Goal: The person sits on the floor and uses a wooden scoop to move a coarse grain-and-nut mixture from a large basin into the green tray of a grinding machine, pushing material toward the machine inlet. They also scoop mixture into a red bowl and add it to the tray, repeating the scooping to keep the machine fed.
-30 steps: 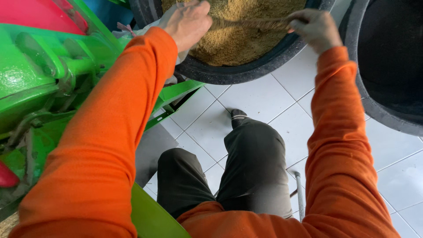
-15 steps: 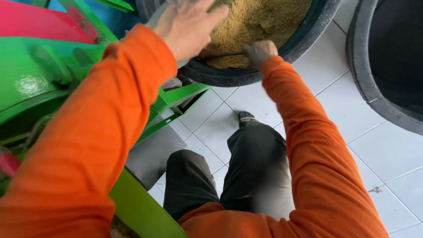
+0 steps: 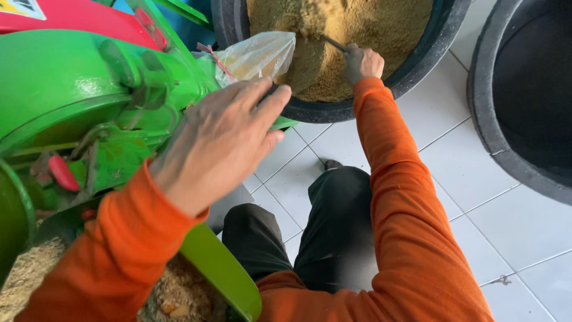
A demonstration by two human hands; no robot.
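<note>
My left hand [image 3: 217, 143] hovers with fingers spread flat, holding nothing, just in front of a green machine [image 3: 89, 89] and near the rim of a black tub [image 3: 357, 107]. The tub holds yellowish-brown ground meal [image 3: 357, 30]. My right hand [image 3: 362, 62] reaches into the tub and is closed around a thin dark handle [image 3: 335, 43] stuck in the meal. A clear plastic bag [image 3: 259, 55] hangs from the machine's outlet over the tub rim. Both sleeves are orange.
A second black tub [image 3: 524, 89] stands at the right on white floor tiles [image 3: 476, 197]. A red machine part [image 3: 65, 18] sits at the top left. A green chute [image 3: 220, 274] with coarse brown meal [image 3: 179, 292] lies at the bottom left. My dark trousers [image 3: 322, 232] fill the centre.
My left hand has pulled back from the tub toward the machine. My right hand has moved into the tub and closed on the handle. The plastic bag has come into view.
</note>
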